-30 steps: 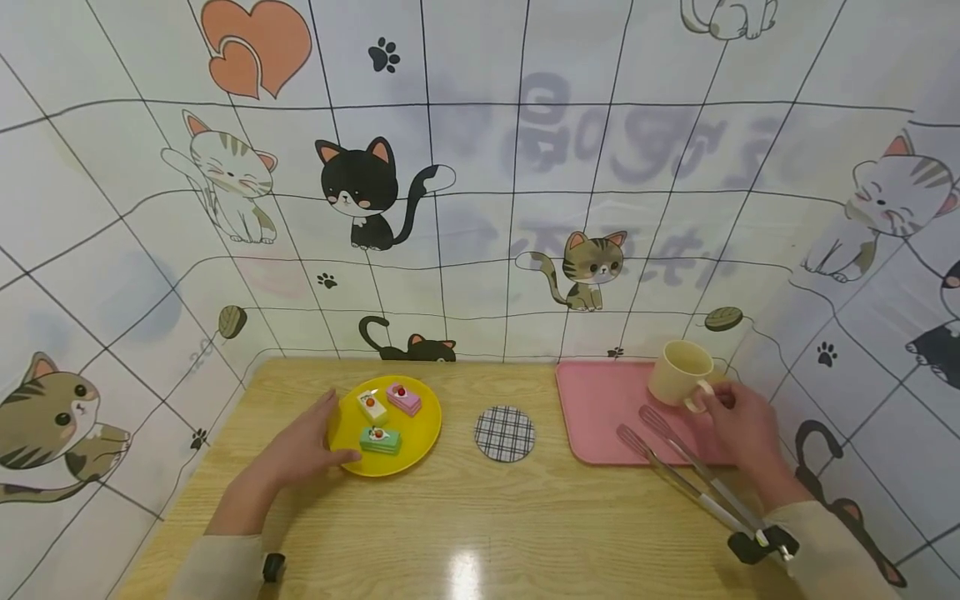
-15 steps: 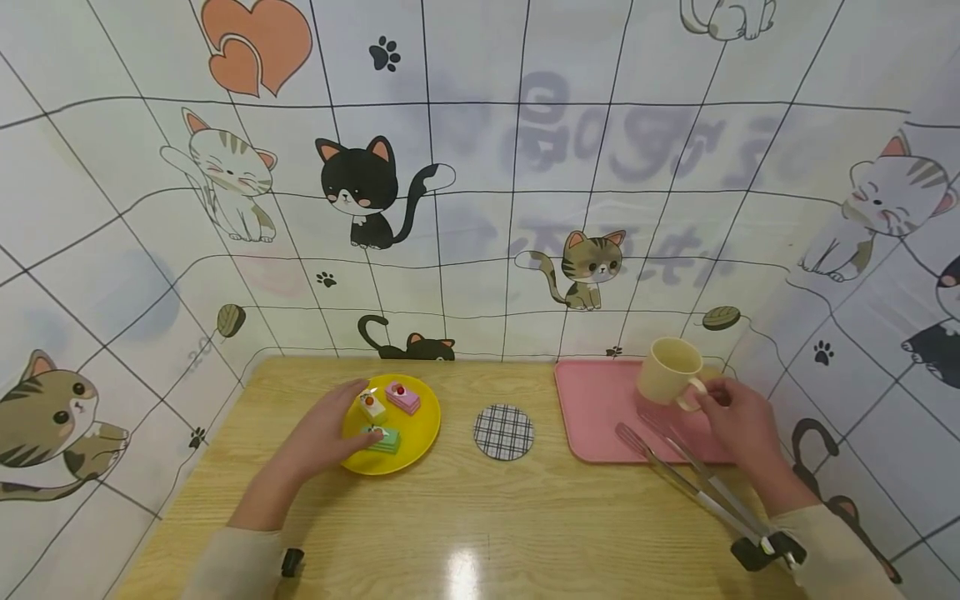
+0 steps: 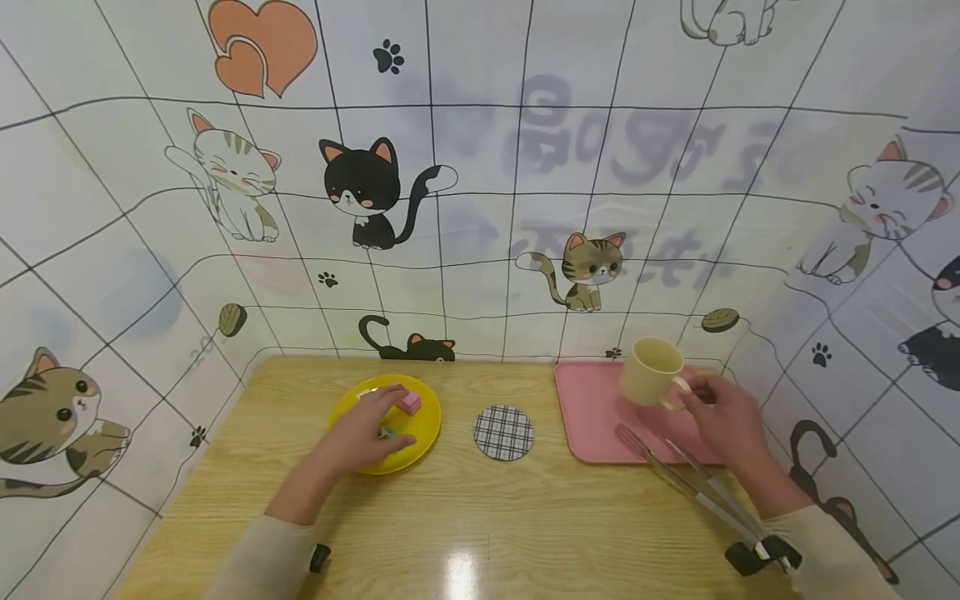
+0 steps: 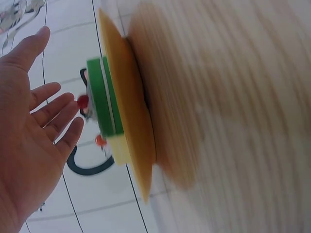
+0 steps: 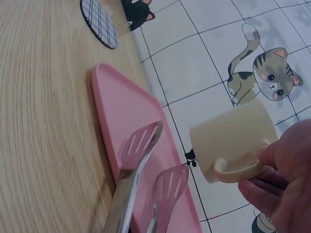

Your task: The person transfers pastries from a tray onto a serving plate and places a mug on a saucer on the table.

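Observation:
In the head view my right hand [image 3: 723,417] pinches the handle of a cream mug [image 3: 651,372] above the pink tray [image 3: 588,417]. The right wrist view shows the mug [image 5: 235,138] lifted clear of the tray, thumb and fingers on its handle. My left hand [image 3: 360,437] hovers over a yellow plate [image 3: 426,433], fingers spread. Toy cake slices sit on the plate: a pink one [image 3: 408,402], a green one [image 4: 103,97] and a pale yellow one [image 4: 119,149]. The left wrist view shows the left hand's fingers extended beside the green slice, holding nothing.
Metal tongs [image 3: 701,487] with slotted heads lie partly over the tray's front edge, below the right forearm. A round checked coaster [image 3: 504,432] lies between plate and tray on the wooden table [image 3: 420,525]. A cat-patterned wall covering [image 3: 480,208] encloses the back and sides.
The mug has moved left over the tray in my right hand, rising slightly. My left hand has gone from the plate's left rim rightward over the cake slices.

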`<state>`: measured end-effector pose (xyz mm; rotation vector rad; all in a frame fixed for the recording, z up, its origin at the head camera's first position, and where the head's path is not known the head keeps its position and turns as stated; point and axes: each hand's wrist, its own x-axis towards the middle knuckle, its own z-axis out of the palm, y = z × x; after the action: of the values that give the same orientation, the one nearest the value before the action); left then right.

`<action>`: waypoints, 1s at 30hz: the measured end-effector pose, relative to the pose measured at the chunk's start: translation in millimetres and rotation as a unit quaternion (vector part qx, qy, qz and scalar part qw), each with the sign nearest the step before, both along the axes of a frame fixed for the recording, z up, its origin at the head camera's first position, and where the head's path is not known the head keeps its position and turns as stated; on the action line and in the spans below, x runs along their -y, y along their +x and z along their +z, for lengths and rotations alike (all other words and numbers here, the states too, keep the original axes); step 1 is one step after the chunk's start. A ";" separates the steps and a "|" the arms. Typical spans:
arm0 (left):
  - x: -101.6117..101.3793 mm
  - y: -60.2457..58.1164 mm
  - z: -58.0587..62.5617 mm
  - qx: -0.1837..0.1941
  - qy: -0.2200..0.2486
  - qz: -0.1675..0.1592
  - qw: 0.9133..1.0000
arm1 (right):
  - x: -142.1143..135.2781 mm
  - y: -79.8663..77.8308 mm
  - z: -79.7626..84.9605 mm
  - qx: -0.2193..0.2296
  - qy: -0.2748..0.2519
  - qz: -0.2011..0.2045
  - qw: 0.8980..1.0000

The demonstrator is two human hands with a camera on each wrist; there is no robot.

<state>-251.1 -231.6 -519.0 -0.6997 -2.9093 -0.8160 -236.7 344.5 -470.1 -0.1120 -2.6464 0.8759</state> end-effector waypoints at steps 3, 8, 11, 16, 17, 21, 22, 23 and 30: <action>-11.6 -1.0 0.3 0.002 -0.013 -0.006 1.000 | 5.2 0.0 0.0 -0.008 0.005 0.007 1.000; -31.0 -2.5 -2.1 0.013 -0.013 -0.005 1.000 | 12.6 -0.4 0.4 -0.021 0.013 0.023 0.999; -42.5 -2.4 -5.0 0.020 -0.007 -0.001 1.000 | 16.4 0.3 1.3 -0.016 0.016 0.030 0.999; -61.0 -3.2 -9.8 0.013 0.000 0.009 1.000 | 23.6 2.6 3.0 -0.008 0.016 0.027 0.999; -64.4 -3.6 -10.3 0.010 0.000 0.011 1.000 | 25.0 2.9 3.4 -0.007 0.015 0.028 0.999; -77.1 -4.7 -8.7 0.010 0.003 0.016 1.000 | 30.6 4.4 4.5 -0.008 0.014 0.037 0.999; -80.2 -5.5 -8.3 0.011 0.002 0.016 1.000 | 31.7 4.8 4.8 -0.008 0.014 0.040 0.999; -83.4 -6.3 -7.7 0.013 0.002 0.015 1.000 | 32.6 5.0 4.9 -0.009 0.015 0.043 0.999; -102.2 -15.8 -9.3 0.032 -0.020 -0.002 0.999 | 38.8 4.0 4.7 -0.011 0.002 0.062 0.998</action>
<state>-266.9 -129.4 -528.3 -0.6939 -2.9909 -0.7960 -232.6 305.7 -465.4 0.0625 -2.6572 0.9041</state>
